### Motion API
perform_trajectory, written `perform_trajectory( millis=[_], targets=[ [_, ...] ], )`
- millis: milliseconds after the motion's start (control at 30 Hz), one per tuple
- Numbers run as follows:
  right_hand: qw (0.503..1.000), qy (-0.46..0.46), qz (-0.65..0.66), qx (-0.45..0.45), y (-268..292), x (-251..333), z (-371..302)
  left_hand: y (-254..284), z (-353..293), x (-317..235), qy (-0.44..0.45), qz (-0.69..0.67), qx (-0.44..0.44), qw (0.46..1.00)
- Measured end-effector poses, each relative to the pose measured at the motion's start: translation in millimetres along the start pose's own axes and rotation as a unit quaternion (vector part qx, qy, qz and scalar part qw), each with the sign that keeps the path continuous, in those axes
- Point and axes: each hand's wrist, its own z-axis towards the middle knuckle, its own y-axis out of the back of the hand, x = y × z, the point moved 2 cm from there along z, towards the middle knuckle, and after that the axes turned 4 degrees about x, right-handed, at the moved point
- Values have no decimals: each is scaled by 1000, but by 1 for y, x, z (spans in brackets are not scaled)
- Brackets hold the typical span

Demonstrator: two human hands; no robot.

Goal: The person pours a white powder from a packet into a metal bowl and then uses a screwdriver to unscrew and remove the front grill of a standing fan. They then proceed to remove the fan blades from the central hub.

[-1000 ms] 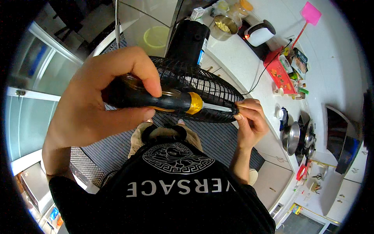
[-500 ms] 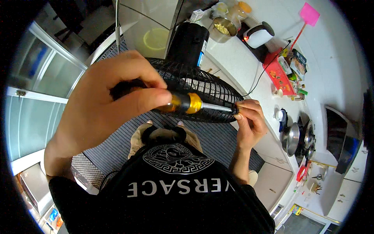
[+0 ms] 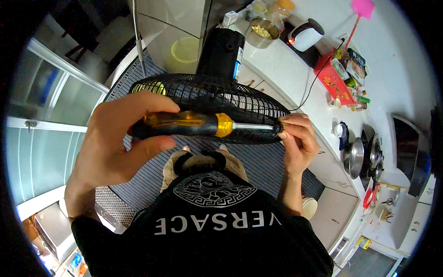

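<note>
Your left hand (image 3: 110, 143) is at 9 o'clock, thumb and fingers curved loosely around the back of a black-and-yellow screwdriver (image 3: 224, 125). There's a bit of a gap by your thumb, so I can't tell if you're really gripping the handle. Your right hand (image 3: 300, 143), at 3 o'clock, is pinching the rim of the black wire fan guard (image 3: 260, 107) between thumb and fingers, right by the tip of the shaft. The screwdriver lies across the middle, shaft pointing to 3. The tip itself is too hidden to make out.

Past the guard, the black cylindrical fan housing (image 3: 220, 53) sticks out toward 12. On the countertop (image 3: 290, 69) you've got a metal pot (image 3: 262, 42) of pale chunks near 1, a white-and-black electric kettle (image 3: 305, 38) between 1 and 2, and a packed red basket (image 3: 333, 83) around 2. A steel pan (image 3: 353, 158) sits just past 3. Down at 6 is your black T-shirt (image 3: 212, 249), and striped matting (image 3: 138, 173) covers the floor near 8.
</note>
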Motion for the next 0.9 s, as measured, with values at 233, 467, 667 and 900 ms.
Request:
perform_trajectory(
  millis=[233,467,667,900],
  targets=[
    [1000,-5,1,4,2,1,0,1,6,17,330,-291,155,885],
    [1000,-2,7,5,0,3,2,4,-3,12,124,-212,106,963],
    [1000,-9,4,-3,-2,4,4,6,-1,17,219,-144,86,961],
    [1000,-1,8,-10,-3,2,5,-9,4,14,180,-228,-29,957]
  ],
)
